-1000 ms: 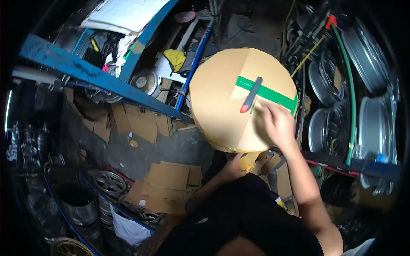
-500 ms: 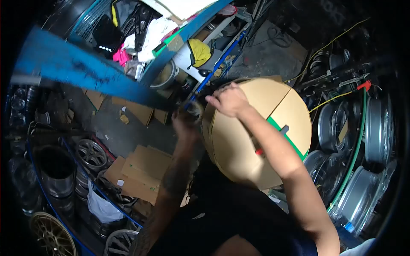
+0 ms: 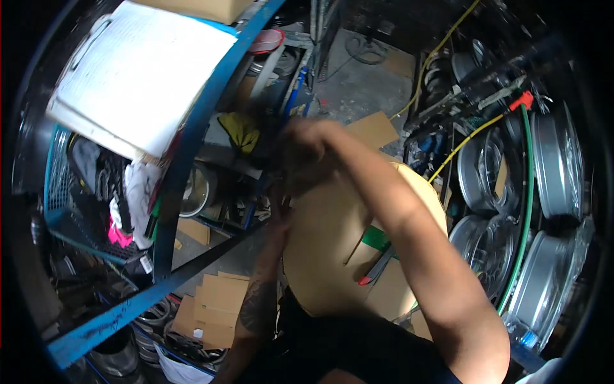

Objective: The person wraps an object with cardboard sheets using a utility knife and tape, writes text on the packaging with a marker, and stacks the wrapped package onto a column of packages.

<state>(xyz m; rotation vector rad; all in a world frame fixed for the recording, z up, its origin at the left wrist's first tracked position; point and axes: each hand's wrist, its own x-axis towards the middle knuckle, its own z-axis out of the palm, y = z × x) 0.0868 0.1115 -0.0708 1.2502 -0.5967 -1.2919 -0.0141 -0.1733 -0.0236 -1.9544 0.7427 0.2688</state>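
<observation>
A cardboard-wrapped round bundle [image 3: 320,256] stands in front of my body, its flat top facing up. My left hand [image 3: 278,214] lies against its left side, with fingers stretched upward. Over the far left edge, my right hand [image 3: 310,136] is curled and smeared by motion; a dark blurred shape lies under it, and I cannot make out what it holds. On the cardboard top rest a cutter [image 3: 377,265] with a red end and a green patch [image 3: 375,238], partly behind my right forearm.
Plastic-wrapped wheel rims [image 3: 483,243] line the right side, beside a green hose [image 3: 527,192]. A blue metal frame [image 3: 173,211] crosses on the left, near a teal basket [image 3: 70,224] and a white pad [image 3: 147,70]. Flattened cardboard [image 3: 217,307] lies lower left.
My right hand has lifted off the cardboard top and moved left. My left hand, which held a ring like a tape roll, is now lower against the side. The view has shifted.
</observation>
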